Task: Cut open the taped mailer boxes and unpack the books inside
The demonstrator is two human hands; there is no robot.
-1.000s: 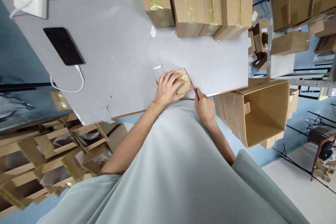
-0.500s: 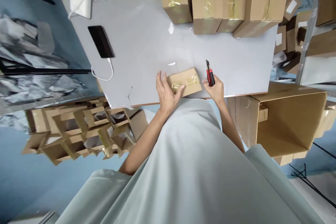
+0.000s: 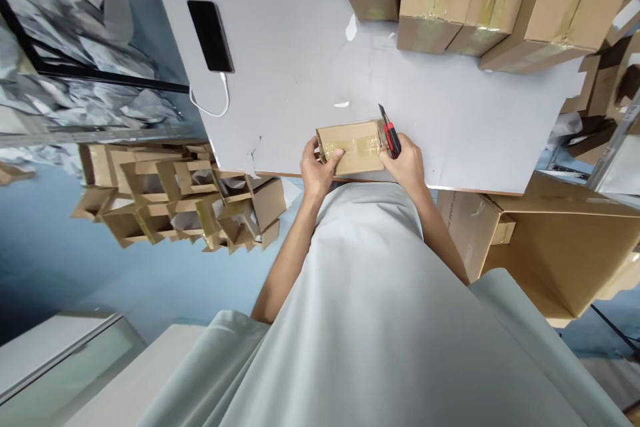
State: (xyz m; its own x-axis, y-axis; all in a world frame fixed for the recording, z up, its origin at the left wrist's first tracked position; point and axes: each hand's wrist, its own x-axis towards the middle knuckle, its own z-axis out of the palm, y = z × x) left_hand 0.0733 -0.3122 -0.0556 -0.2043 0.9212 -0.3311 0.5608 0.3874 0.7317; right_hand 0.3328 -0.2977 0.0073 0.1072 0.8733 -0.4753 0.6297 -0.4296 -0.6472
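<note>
A small cardboard box (image 3: 356, 145) with shiny clear tape across its top lies at the table's near edge. My left hand (image 3: 318, 168) grips its left end, thumb on the top and fingers curled round the side. In my right hand (image 3: 409, 163) is a red and black utility knife (image 3: 392, 138), its dark blade out and pointing away from me. The right thumb touches the box's right end while the fingers stay round the knife handle.
Taped cardboard boxes (image 3: 440, 7) stand along the table's far right. A black phone (image 3: 210, 35) with a white cable lies at the left. Several open cartons (image 3: 170, 203) are stacked below the left edge; a large open carton (image 3: 560, 247) stands at the lower right.
The left hand has shifted from lying over the box's left side to gripping its end. The right hand with the knife has come in against the box, which has turned slightly straighter. The view has shifted.
</note>
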